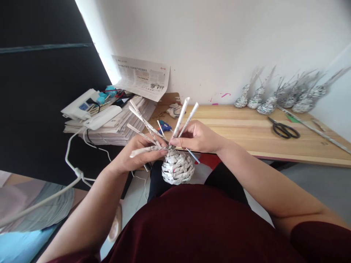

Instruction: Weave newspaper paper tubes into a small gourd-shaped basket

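Note:
A round woven newspaper gourd [178, 168] hangs between my hands, just above my lap. Rolled paper strips [181, 117] fan upward and outward from its narrow neck. My left hand [144, 151] is closed around the left side of the neck, with several strips passing between its fingers. On the other side, my right hand [196, 137] pinches a paper strip close to the neck, thumb against fingers. A thin blue-white stick [193, 156] pokes out below my right hand. The fingertips partly hide the top of the weave.
Similar woven gourds [267, 103] stand against the wall at the right. Black scissors [283, 128] and a long paper rod [315, 129] lie on the wooden table [227, 128]. A newspaper stack [109, 133] carries power strips [101, 117]. Behind my hands is a blue glue gun [164, 126].

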